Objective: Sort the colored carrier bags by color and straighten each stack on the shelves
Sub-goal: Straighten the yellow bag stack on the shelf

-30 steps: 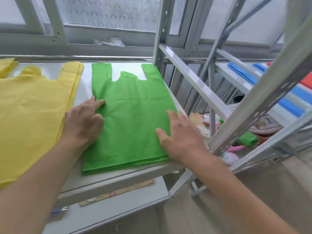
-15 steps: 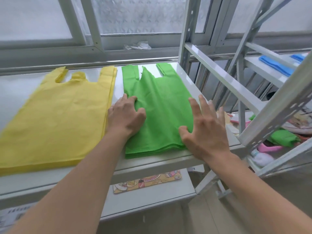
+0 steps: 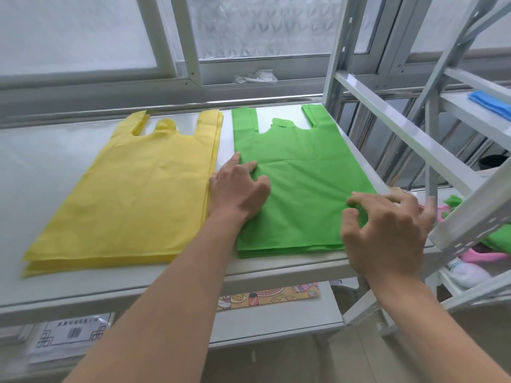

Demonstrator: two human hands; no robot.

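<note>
Under your left hand (image 3: 239, 190) lies the green stack (image 3: 298, 186), thin, soft bags that will likely slide and wrinkle; press flat and nudge it by the side edges. Your left hand rests curled on its left edge, gripping nothing. Your right hand (image 3: 387, 230) hovers at its right edge, fingers bent, empty. Left of both sits the yellow stack (image 3: 138, 194).
</note>
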